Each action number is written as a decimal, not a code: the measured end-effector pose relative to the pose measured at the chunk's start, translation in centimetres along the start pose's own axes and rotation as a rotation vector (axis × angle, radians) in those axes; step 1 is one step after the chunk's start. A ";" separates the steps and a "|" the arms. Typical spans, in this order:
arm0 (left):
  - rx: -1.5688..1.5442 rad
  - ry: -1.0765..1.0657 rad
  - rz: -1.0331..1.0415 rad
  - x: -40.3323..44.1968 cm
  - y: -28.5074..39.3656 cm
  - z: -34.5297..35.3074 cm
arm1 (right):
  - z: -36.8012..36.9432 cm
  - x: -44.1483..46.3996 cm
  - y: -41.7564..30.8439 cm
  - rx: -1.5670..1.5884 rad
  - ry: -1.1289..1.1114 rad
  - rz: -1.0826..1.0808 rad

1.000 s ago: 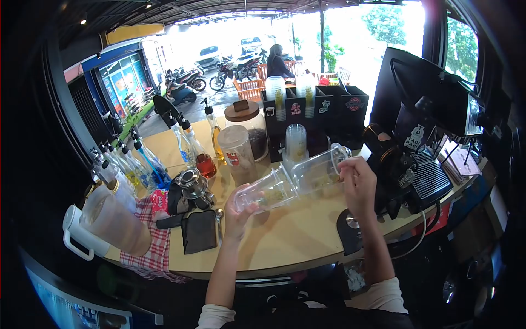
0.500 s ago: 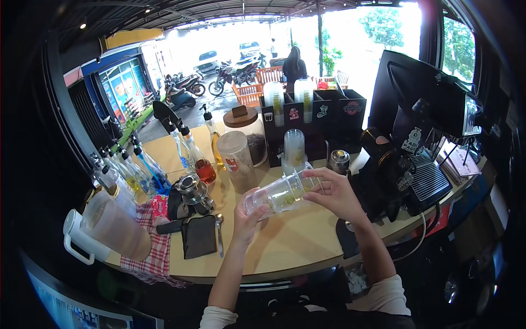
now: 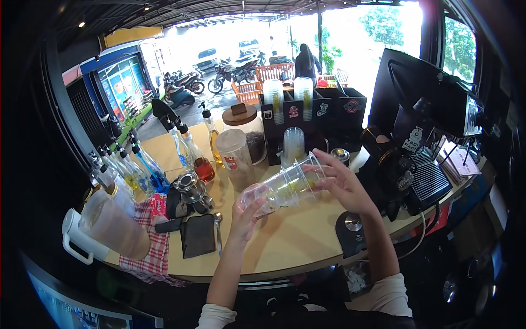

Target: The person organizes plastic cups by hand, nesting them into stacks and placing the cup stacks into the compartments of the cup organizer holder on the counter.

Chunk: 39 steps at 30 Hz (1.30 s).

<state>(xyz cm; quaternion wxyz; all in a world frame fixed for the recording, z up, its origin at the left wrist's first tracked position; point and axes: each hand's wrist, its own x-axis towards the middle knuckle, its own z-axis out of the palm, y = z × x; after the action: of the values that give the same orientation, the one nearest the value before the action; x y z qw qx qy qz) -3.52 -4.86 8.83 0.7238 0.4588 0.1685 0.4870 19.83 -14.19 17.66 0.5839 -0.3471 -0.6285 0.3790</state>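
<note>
The L hand [image 3: 246, 216] is wrapped round the narrow end of some clear cups [image 3: 278, 189], tucked one in the other, in the middle of the frame. They lean, w/ the wide end up toward the upper R. The R hand [image 3: 346, 189] has its fingers spread at that wide end; can't tell if they grip it or just touch. The cups are up above the tan counter [image 3: 290, 247].

Just behind, near mid-frame, is a stack of cups [image 3: 294, 141], by a black box [image 3: 342, 112] w/ more cups in it. L of that: a jar w/ a wood lid [image 3: 256, 145] & a tall tub [image 3: 234, 159]. Lower L has a spoon [image 3: 219, 233] next to a dark cloth [image 3: 197, 236], then a big jug [image 3: 118, 225] by a red check cloth [image 3: 159, 241]. A coffee machine [image 3: 427, 172] is at R. Up top, a person [image 3: 306, 61] in dark clothes is outside.
</note>
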 end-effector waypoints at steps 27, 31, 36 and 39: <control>0.045 -0.012 0.054 0.2 0.0 0.9 | 1.4 -0.3 1.2 0.037 0.198 0.042; 0.071 -0.024 0.061 0.1 -0.1 0.7 | 1.2 -0.6 2.1 0.023 0.178 0.016; 0.088 -0.020 0.088 -0.1 -0.2 0.6 | 1.5 -0.6 2.1 0.050 0.163 0.048; 0.066 -0.022 0.077 -0.2 0.0 0.6 | 1.4 -0.4 2.1 0.076 0.147 0.055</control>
<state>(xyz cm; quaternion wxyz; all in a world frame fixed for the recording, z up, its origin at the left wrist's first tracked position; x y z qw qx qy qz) -3.19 -5.37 9.09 0.6909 0.4938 0.1590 0.5036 18.41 -13.69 15.53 0.6304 -0.3686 -0.5593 0.3922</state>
